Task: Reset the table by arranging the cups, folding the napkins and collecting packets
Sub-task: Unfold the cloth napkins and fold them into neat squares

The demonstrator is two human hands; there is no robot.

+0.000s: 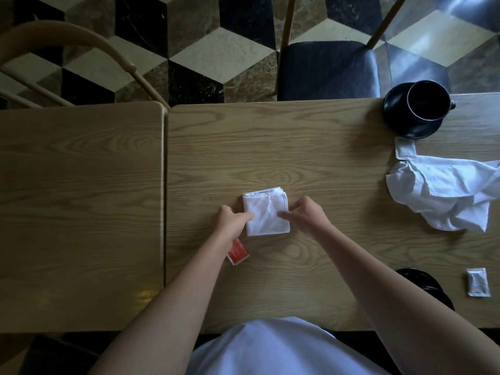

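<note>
Head view: both hands, left hand (pixel 232 216) and right hand (pixel 304 212), pinch the folded napkin (pixel 266 213); the crumpled napkin (pixel 443 196) lies nearer the right.

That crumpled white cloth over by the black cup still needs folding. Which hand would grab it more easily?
Probably the right hand. The crumpled napkin lies far on the right, just below the black cup. The left hand, at the folded napkin, would have to cross over.

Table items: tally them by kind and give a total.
Napkins: 2, folded napkin, crumpled napkin
Packets: 2, red packet, white packet
Black cups: 1, black cup
Black saucers: 2, far saucer, near saucer
Total: 7
</note>
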